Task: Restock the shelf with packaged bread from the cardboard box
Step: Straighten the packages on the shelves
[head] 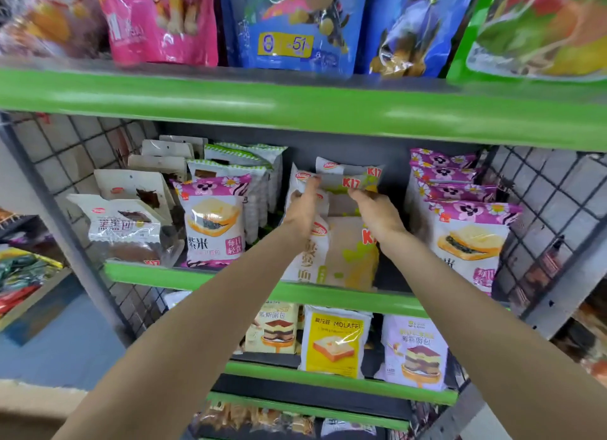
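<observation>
I grip the top edge of a white bread pack [348, 183] with my left hand [303, 206] and right hand [377, 209], fingers curled on it, holding it upright to slide behind the front pack [331, 255] on the middle shelf [230, 280], so labels face forward

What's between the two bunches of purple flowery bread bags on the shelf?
In the head view, white-and-yellow bread packets stand between the purple flowery bags left and right; left hand and right hand hold one.
</observation>
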### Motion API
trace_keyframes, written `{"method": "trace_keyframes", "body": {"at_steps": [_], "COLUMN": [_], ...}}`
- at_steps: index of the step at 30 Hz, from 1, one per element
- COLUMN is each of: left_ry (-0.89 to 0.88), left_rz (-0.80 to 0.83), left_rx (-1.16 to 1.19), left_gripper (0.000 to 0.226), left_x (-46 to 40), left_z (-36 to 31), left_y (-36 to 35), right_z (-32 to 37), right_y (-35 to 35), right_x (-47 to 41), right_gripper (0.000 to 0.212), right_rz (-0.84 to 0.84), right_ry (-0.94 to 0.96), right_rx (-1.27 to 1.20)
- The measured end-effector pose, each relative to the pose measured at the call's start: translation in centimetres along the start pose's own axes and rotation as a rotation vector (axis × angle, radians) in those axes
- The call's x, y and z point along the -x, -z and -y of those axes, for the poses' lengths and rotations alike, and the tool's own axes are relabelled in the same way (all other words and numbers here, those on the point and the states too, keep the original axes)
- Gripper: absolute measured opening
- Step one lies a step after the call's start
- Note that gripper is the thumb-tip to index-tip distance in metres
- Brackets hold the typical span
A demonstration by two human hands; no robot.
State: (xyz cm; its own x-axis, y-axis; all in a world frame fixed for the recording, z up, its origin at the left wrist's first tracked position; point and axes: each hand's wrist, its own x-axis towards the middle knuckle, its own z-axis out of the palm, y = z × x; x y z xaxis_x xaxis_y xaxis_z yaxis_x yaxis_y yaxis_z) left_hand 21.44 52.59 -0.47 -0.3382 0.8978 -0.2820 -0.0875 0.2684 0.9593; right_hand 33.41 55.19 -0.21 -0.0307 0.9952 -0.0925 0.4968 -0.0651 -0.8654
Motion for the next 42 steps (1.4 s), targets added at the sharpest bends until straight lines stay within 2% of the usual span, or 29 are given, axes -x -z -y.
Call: {"method": "trace_keyframes", "body": {"at_steps": [3, 7, 9, 13, 15, 19, 21, 22, 24, 26, 27, 29, 31, 37, 40, 42], "left_ry": [0.048, -0.013, -0.012, 0.054, 0.068, 0.068, 0.018, -0.025, -0.187, -0.417, -0.475, -0.46, -0.397, -0.384, -0.419, -0.446], "left_rz": [0.019, 0.083, 0.133, 0.195, 0.166, 0.16, 0.201, 0.217, 0.156, 0.033, 0.032, 0.084, 0.134, 0.139, 0.1, 0.079], "left_rx": [0.158, 0.201, 0.211, 0.247, 0.195, -0.015, -0.168, -0.298, -0.766, -1.171, -1.259, -1.353, -1.437, -1.494, -1.481, -1.474], "left_gripper": [0.081, 0.059, 0.051, 0.053, 0.052, 0.074, 0.069, 0.065, 0.058, 0.053, 0.054, 0.062, 0.066, 0.062, 0.062, 0.062], "left_x": [-2.3, -2.4, -3.0, -3.8, -4.2, -5.5, -5.0, -4.7, -3.5, -2.3, -1.7, -1.3, -1.5, -2.5, -2.8, -2.9], "left_z": [-0.2, -2.6, -3.3, -3.3, -3.2, -3.4, -4.2, -4.6, -5.5, -5.6, -5.2, -3.7, -2.5, -1.4, -1.3, -1.3], "left_y": [1.2, 1.7, 1.5, 1.3, 1.6, 3.0, 2.9, 2.6, 1.7, 0.1, -0.9, -2.2, -2.6, -1.8, -1.6, -1.5], "right_z": [-0.4, 0.6, 1.0, 1.5, 1.3, 0.8, 0.6, 0.5, 0.3, 0.5, 0.6, 0.7, -0.1, -0.9, -0.9, -1.2], "right_y": [0.1, 0.5, 0.7, 0.7, 0.1, -0.7, -0.8, -1.0, -1.2, -0.5, 0.2, 1.5, 1.9, 0.8, 0.9, 1.0], "right_x": [-0.5, 0.1, -0.6, -2.1, -2.0, -2.0, -2.1, -2.2, -2.6, -3.5, -4.0, -4.7, -5.1, -6.8, -7.0, -7.2], "right_gripper": [0.048, 0.05, 0.047, 0.048, 0.045, 0.04, 0.038, 0.036, 0.033, 0.032, 0.033, 0.029, 0.025, 0.045, 0.043, 0.05], "right_rz": [-0.026, -0.264, -0.21, 0.0, 0.001, -0.062, -0.088, -0.1, -0.147, -0.197, -0.21, -0.156, -0.09, 0.093, 0.112, 0.125], "right_ry": [0.101, 0.285, 0.318, 0.16, 0.173, 0.206, 0.212, 0.211, 0.186, 0.102, 0.021, -0.171, -0.286, -0.27, -0.248, -0.234], "right_rx": [0.316, 0.719, 0.766, 0.567, 0.543, 0.455, 0.387, 0.364, 0.275, 0.063, -0.1, -0.446, -0.611, -0.787, -0.8, -0.807]}}
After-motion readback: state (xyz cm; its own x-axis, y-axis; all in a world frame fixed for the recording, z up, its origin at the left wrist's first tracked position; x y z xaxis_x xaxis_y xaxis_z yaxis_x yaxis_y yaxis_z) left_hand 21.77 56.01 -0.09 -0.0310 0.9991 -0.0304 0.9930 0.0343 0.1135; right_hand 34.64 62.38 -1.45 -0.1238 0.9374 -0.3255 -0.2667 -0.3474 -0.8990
